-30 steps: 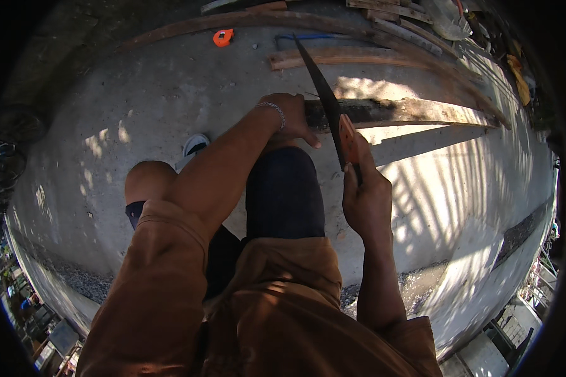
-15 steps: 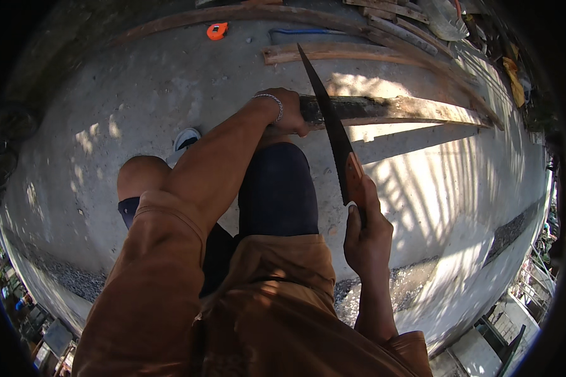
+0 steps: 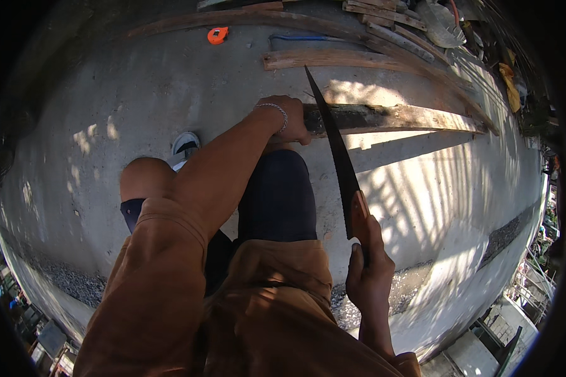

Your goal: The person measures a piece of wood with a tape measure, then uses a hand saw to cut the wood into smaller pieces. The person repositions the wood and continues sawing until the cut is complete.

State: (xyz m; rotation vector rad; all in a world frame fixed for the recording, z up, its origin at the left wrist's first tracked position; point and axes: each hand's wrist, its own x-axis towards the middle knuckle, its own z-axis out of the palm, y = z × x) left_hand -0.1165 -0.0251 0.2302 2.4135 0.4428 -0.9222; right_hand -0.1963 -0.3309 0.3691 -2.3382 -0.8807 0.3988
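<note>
With fingers of the right hand clamped on the saw, now pulled farther back, apparently late in a backstroke, leaving its forward half across the plank, gripped by the left hand.

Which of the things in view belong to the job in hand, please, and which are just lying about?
In use:
handsaw, held in the right hand, its blade crossing the plank in view
plank, gripped at its left end by the left hand

Apparently just lying about:
orange tape measure
blue bar
loose reddish board
</note>
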